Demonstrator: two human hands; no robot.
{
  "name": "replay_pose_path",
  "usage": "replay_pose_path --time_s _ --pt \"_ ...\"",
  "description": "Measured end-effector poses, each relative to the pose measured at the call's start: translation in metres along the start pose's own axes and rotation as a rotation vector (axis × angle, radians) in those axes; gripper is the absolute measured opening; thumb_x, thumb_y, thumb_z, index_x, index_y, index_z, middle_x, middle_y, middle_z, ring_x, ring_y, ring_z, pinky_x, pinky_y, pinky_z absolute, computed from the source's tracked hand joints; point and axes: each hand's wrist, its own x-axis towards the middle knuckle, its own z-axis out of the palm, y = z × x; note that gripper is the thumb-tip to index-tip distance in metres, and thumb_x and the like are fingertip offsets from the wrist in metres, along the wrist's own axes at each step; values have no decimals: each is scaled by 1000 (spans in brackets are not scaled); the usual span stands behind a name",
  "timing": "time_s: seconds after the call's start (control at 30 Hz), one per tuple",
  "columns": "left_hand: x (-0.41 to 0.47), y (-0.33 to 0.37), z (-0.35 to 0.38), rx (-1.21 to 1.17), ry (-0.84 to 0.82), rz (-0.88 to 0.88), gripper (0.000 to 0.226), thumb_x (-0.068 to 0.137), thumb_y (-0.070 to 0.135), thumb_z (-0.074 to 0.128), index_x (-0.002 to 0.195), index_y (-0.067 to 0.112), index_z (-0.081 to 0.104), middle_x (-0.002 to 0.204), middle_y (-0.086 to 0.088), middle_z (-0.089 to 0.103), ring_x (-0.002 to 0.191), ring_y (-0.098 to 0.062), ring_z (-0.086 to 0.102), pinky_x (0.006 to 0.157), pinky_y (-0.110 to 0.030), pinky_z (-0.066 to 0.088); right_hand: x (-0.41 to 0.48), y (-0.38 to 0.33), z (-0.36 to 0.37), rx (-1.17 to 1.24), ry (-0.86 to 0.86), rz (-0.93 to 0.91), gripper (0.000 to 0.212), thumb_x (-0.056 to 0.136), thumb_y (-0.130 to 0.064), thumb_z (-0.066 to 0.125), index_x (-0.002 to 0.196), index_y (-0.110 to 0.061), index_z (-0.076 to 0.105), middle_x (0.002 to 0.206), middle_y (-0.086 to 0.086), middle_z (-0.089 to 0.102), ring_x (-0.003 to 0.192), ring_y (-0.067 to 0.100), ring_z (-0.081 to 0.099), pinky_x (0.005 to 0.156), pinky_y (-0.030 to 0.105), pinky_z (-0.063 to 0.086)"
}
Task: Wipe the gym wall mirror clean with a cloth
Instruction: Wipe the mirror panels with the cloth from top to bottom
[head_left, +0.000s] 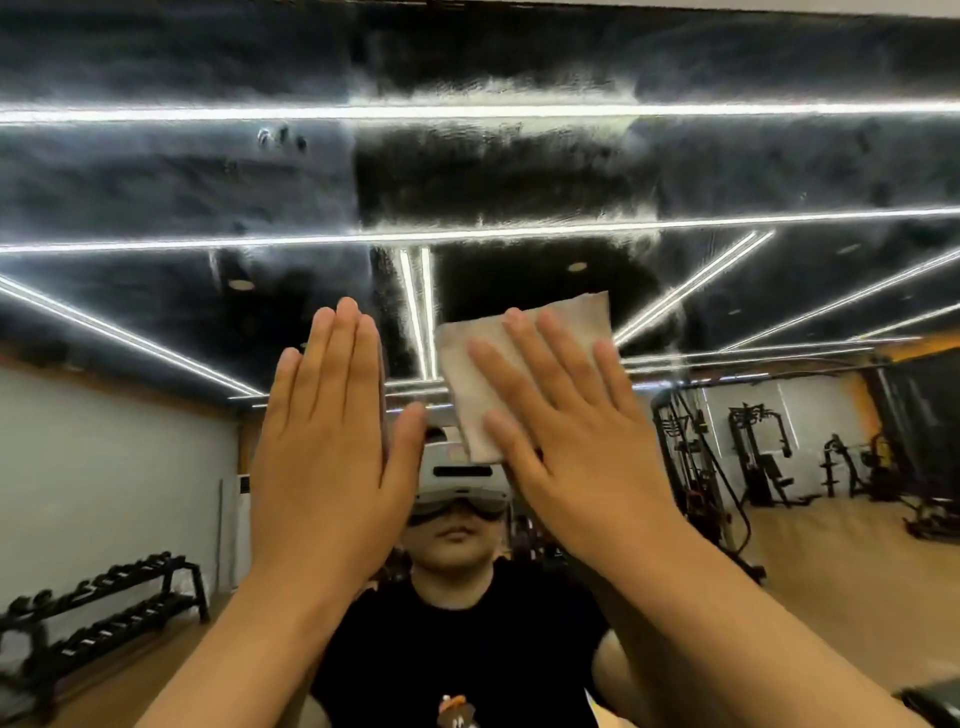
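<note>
The pale folded cloth lies flat on the smeared wall mirror, right of centre. The right hand presses it with straight, spread fingers. The left hand rests flat beside it, its fingers straight and together. A dumbbell rack reflects far left.

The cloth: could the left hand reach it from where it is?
Probably yes. The left hand is raised flat just beside the cloth, with only bare mirror between them; the right hand presses the cloth.
</note>
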Motion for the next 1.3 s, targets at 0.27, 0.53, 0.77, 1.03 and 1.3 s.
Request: replay_pose_path --time_s 0.27,0.53,0.77,1.03,1.3 --pt "-2 5 -2 24 -3 -25 72 102 51 12 158 6 11 167 -8 5 153 -16 -1 123 -33 -3 -37 8 -10 19 -18 331 57 101 -52 7 155 -42 -6 167 -4 -10 151 10 -18 122 40 -10" --pt "-61 28 -17 -143 -6 -85 62 103 34 24 157 5 17 166 -10 11 153 -16 2 124 -36 -2 -91 -53 16 20 -86 -52 56 103 -43 27 158 -32 18 167 1 7 154 20 4 122 47 3" --pt "-137 44 -16 -27 -141 -127 69 101 40 22 158 5 4 167 -9 -1 153 -18 -6 124 -36 -5 -105 29 -5 -35 -39 239 54 105 -43 19 158 -33 11 167 0 5 154 17 -2 123 47 0" --pt "-149 45 -4 -33 -130 -138 65 104 41 12 157 4 3 166 -12 2 154 -21 -2 125 -39 -2 -158 -37 10 12 -102 97 55 106 -42 25 158 -30 14 167 6 6 154 26 3 122 54 2" --pt "-149 49 -9 7 -144 -176 69 100 34 28 158 4 7 166 -12 3 154 -19 -4 124 -37 -4 -188 15 -3 -38 -159 0 54 106 -46 22 157 -31 21 166 3 14 153 22 9 123 48 4"
